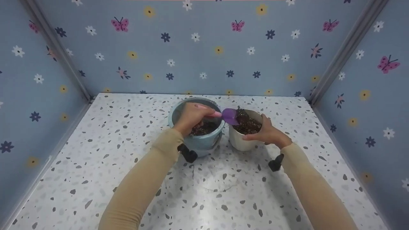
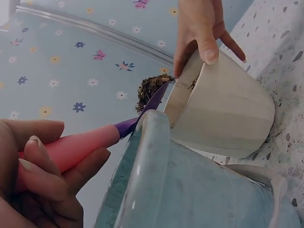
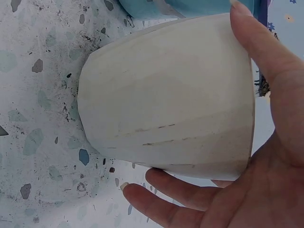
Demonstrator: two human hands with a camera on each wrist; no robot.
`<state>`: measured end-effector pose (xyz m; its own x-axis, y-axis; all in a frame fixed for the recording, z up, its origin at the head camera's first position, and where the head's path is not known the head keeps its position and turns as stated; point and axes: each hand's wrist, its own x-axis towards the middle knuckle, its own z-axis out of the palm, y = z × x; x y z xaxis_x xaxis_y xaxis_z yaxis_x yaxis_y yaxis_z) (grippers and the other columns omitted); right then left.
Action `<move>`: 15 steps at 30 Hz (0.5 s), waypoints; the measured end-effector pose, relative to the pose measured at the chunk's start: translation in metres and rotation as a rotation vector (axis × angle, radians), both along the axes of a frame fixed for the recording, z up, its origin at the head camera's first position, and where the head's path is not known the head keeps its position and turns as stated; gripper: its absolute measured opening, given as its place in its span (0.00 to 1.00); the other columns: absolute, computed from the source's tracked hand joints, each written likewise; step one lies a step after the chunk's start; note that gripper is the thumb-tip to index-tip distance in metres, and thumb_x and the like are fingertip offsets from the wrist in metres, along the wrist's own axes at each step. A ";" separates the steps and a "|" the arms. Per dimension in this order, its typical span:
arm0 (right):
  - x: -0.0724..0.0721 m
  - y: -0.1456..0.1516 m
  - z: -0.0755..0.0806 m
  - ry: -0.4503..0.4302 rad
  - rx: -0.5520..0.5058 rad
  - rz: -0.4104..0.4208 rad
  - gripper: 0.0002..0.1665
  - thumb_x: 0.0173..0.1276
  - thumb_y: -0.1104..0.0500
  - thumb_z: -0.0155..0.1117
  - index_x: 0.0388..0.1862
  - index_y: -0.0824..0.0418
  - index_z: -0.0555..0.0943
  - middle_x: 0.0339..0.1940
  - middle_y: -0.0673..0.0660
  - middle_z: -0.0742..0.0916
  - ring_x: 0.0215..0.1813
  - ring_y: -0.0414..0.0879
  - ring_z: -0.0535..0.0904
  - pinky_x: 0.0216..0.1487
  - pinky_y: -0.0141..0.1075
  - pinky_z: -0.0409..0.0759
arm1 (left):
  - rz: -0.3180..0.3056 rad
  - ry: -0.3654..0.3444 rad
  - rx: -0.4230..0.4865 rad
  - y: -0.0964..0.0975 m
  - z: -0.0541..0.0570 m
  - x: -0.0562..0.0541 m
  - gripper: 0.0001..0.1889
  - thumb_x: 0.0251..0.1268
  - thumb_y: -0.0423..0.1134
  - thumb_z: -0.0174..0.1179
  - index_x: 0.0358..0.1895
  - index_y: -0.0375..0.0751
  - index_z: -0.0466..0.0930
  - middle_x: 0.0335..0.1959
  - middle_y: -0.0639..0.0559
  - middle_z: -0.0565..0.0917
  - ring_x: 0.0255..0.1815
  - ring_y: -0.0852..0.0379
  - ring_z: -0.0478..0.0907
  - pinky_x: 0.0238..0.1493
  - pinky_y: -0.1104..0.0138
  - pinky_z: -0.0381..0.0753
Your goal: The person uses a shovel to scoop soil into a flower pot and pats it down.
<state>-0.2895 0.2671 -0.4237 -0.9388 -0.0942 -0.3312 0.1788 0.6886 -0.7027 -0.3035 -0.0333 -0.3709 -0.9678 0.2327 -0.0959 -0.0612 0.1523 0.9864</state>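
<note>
Head view: the soil work looks well under way but unfinished. The left hand (image 1: pixel 191 116) is over the blue pot (image 1: pixel 199 142), its fingers curled tightly around the pink handle of the trowel (image 1: pixel 229 117), whose purple blade reaches across the gap to the near side of the white pot (image 1: pixel 242 143). A dark clump (image 2: pixel 151 90) sits on the blade in the left wrist view, so this load seems not yet tipped off; whether the blade touches either rim I cannot tell. The right hand (image 1: pixel 269 132) grips the white pot from its outer side, thumb on the near wall, other fingers spread around it. The two pots stand side by side on the table (image 1: pixel 223 207). What looks done: the white pot holds a good amount of dark soil (image 1: pixel 250 126), which shows clearly from above, though its depth is hidden. What looks left: the load on the blade, and the soil lying well below the rim inside the blue pot, much of it hidden by the left hand. Dark crumbs (image 3: pixel 66 102) are scattered by the white pot's base and would need wiping for a clean finish.
</note>
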 end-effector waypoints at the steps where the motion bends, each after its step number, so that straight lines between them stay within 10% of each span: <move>1: 0.000 0.000 0.000 0.000 0.000 0.002 0.88 0.43 0.31 0.79 0.79 0.57 0.25 0.80 0.67 0.40 0.75 0.67 0.53 0.57 0.59 0.74 | 0.001 0.009 -0.008 0.000 0.000 0.001 0.09 0.62 0.40 0.68 0.43 0.42 0.90 0.35 0.54 0.89 0.33 0.58 0.82 0.35 0.65 0.76; 15: -0.001 -0.001 -0.002 0.015 0.023 0.016 0.87 0.44 0.30 0.79 0.79 0.58 0.25 0.80 0.67 0.39 0.75 0.66 0.55 0.56 0.58 0.76 | 0.063 0.127 -0.115 0.011 0.004 0.003 0.08 0.50 0.43 0.75 0.29 0.42 0.90 0.23 0.49 0.86 0.15 0.62 0.65 0.20 0.69 0.66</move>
